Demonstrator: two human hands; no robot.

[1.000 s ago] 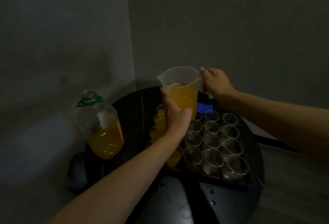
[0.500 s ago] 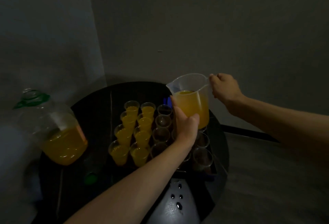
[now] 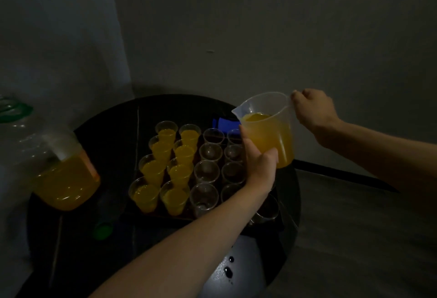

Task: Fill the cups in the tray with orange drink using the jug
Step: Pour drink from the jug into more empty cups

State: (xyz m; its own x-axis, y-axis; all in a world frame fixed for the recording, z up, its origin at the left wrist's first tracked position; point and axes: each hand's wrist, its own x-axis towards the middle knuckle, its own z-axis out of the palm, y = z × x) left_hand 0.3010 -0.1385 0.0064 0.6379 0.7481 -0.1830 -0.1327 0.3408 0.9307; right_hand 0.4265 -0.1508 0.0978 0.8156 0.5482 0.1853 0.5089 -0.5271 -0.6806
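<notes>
The right grip (image 3: 312,110) is closed round the handle of the jug (image 3: 272,132), the left grip (image 3: 259,170) wrapped round its side, above empty cups (image 3: 205,171).

A round black table (image 3: 113,136) stood in a corner. On it sat a tray (image 3: 151,215) of cups (image 3: 175,170), a bottle (image 3: 63,179) of orange drink to its left, a green cap (image 3: 102,231) near the tray's front, something blue (image 3: 223,123) behind the tray, and dark drops (image 3: 228,271) at the near edge.
</notes>
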